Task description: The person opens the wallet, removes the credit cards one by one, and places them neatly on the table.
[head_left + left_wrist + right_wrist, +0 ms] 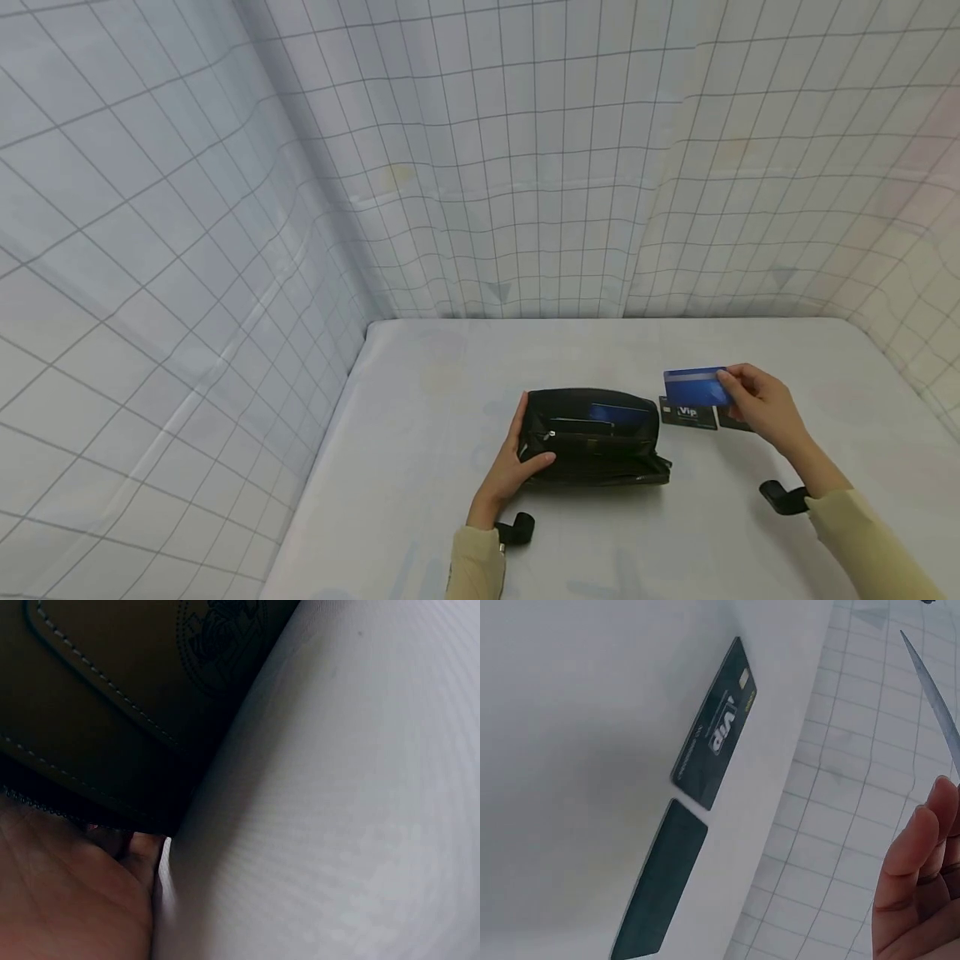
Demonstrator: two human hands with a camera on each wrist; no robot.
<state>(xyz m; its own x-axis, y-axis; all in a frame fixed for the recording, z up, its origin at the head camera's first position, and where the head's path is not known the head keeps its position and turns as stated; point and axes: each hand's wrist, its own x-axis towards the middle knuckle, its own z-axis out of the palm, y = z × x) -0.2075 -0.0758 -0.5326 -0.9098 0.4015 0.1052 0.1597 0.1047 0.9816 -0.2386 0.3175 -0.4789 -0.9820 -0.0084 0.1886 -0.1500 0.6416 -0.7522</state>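
Note:
A black zip wallet (592, 417) lies opened on the white table, with a blue card showing in its upper part. My left hand (512, 467) grips the wallet's left end, thumb over the front and fingers along the far side. In the left wrist view the wallet's stitched outer face (112, 697) fills the upper left, beside my palm (75, 892). Between thumb and fingers my right hand (761, 404) pinches a blue bank card (693, 387), raised above the table. In the right wrist view that card (930, 694) appears nearly edge-on.
Under the raised card lie two dark cards: one marked Vip (688, 417), the other plain (660, 877) and partly hidden by my right hand in the head view. Grid-patterned cloth walls (495, 167) stand behind and beside the table (405, 467). Each wrist wears a black strap-on device.

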